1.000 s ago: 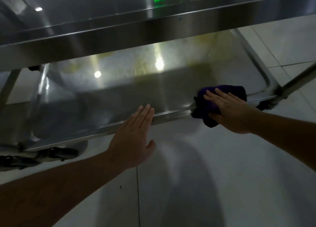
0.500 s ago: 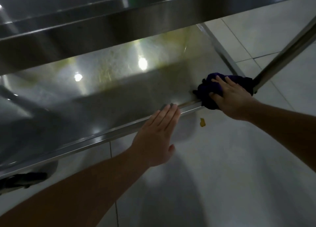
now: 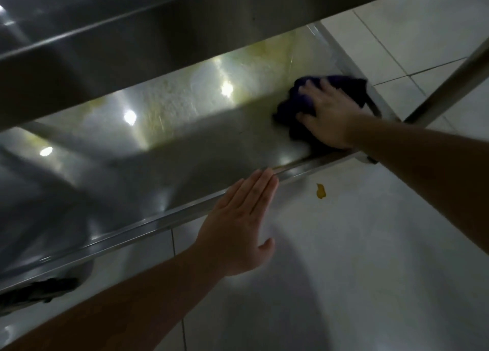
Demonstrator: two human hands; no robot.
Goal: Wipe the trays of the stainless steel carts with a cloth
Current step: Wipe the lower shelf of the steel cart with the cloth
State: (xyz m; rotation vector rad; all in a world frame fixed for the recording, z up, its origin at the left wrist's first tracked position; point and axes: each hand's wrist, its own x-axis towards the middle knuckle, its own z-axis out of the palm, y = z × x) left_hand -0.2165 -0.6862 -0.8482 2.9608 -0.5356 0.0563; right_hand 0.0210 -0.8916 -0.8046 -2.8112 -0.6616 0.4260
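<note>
Head view, only view I have. Landmark: lower tray (image 3: 185, 149) of the stainless cart.

My right hand (image 3: 330, 115) lies on top of the purple cloth (image 3: 296, 104), fingers spread over it, pressing it flat onto the tray floor. Cloth sits in the tray's near right corner, just inside the front rim (image 3: 164, 219), bunched, part of it sticking out past my fingers on the far side. Hand and cloth are motion-blurred.

My left hand (image 3: 238, 223) is flat, fingers straight and together, thumb out to the side, holding nothing. Fingertips reach the tray's front rim near its middle; cannot tell if they actually touch it.

Tray floor beyond the cloth shows yellowish streaks and bright light reflections. Upper tray (image 3: 132, 46) overhangs the far half of the lower one. Cart leg (image 3: 449, 80) rises at the tray's right corner. Small yellow scrap (image 3: 320, 191) lies on the white tile floor (image 3: 370, 244) just in front of the tray rim, between my hands.

No brand, label or readable text anywhere.
</note>
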